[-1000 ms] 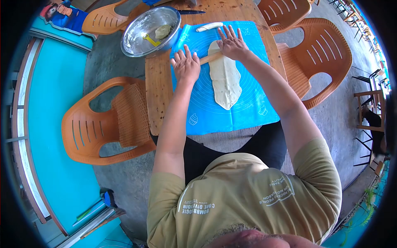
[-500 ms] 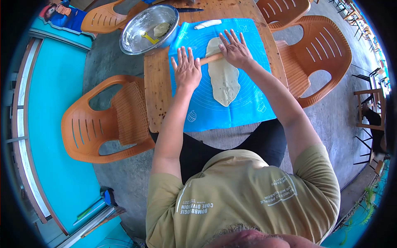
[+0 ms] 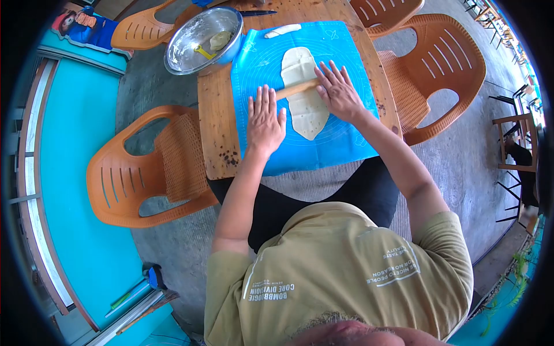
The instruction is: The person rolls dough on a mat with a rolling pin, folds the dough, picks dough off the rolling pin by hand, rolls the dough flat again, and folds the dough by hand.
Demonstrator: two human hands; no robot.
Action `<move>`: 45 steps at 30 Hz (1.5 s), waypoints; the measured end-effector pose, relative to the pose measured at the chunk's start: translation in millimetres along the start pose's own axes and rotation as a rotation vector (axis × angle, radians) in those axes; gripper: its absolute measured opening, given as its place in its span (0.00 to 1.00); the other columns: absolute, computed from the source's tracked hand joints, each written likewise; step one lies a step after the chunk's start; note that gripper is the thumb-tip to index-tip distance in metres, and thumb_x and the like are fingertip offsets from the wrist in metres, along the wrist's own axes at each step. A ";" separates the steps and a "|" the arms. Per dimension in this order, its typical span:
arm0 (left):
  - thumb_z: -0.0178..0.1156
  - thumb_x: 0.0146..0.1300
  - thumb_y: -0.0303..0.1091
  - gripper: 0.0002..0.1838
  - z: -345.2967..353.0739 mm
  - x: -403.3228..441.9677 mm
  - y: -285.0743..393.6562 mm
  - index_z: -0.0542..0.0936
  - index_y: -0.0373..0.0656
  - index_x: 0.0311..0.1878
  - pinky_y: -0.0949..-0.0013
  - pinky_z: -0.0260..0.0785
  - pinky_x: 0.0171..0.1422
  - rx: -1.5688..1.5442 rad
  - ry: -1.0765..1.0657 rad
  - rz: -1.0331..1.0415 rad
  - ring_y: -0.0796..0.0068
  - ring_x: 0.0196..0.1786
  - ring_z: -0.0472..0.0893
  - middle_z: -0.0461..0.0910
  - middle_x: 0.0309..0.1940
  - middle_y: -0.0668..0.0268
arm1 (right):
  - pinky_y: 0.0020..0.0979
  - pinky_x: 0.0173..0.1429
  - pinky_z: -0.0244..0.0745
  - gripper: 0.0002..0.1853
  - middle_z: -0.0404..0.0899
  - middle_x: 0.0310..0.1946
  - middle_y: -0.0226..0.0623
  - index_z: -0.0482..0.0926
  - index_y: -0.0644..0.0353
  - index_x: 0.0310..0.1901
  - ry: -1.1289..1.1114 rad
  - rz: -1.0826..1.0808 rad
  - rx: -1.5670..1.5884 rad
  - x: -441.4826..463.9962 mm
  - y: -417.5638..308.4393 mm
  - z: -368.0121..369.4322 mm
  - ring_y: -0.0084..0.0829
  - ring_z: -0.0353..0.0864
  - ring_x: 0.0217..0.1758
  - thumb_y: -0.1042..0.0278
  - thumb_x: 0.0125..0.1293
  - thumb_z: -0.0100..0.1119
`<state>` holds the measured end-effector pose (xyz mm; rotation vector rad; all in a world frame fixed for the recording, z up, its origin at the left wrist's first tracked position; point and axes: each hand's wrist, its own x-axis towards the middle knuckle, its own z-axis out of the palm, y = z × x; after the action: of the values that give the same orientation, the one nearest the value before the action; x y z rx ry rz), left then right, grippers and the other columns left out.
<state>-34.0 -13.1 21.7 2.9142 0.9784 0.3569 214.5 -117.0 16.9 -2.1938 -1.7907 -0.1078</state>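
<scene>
A wooden rolling pin (image 3: 297,89) lies crosswise on a long, flat sheet of dough (image 3: 310,118) on a blue printed mat (image 3: 352,63). My left hand (image 3: 266,124) rests flat over the pin's left end, fingers stretched out. Over the right end, beside the dough's right edge, lies my right hand (image 3: 340,97), palm down with fingers extended. Both palms hide the pin's ends. At the mat's far edge is a small rolled piece of dough (image 3: 283,30).
A metal bowl (image 3: 182,49) stands at the table's (image 3: 216,127) far left, holding a dough lump (image 3: 220,40) and a yellow tool (image 3: 204,52). Behind it lies a knife (image 3: 258,12). Orange chairs flank the table on the left (image 3: 130,167) and right (image 3: 441,57).
Both hands have moved toward my body, bringing the rolling pin nearer along the dough. More of the dough's far end shows beyond the pin. The view has shifted slightly.
</scene>
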 end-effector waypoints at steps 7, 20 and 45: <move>0.37 0.86 0.49 0.33 -22.8 -36.8 23.2 0.62 0.34 0.83 0.48 0.38 0.92 -0.028 0.000 0.038 0.56 0.88 0.55 0.59 0.85 0.48 | 0.52 0.92 0.33 0.32 0.55 0.86 0.41 0.59 0.56 0.84 -0.156 -0.023 -0.042 -40.7 -7.4 -39.1 0.45 0.43 0.91 0.49 0.87 0.38; 0.34 0.85 0.51 0.38 -0.6 1.4 12.1 0.56 0.28 0.84 0.47 0.30 0.93 -0.093 -0.035 0.032 0.53 0.90 0.46 0.51 0.87 0.45 | 0.46 0.93 0.34 0.33 0.55 0.86 0.42 0.61 0.62 0.83 -0.031 -0.068 0.059 -32.4 5.0 -12.1 0.42 0.43 0.92 0.49 0.87 0.34; 0.43 0.84 0.49 0.39 -17.2 -44.0 48.5 0.52 0.28 0.84 0.45 0.33 0.93 -0.066 -0.061 0.164 0.51 0.90 0.46 0.49 0.87 0.43 | 0.49 0.92 0.41 0.30 0.62 0.83 0.41 0.64 0.61 0.81 0.014 -0.066 0.085 -81.5 -9.4 -32.5 0.43 0.52 0.89 0.56 0.84 0.46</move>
<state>-43.4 -78.7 35.3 2.9340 0.7077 0.2993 192.1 -201.4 29.3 -2.0708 -1.8262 -0.0599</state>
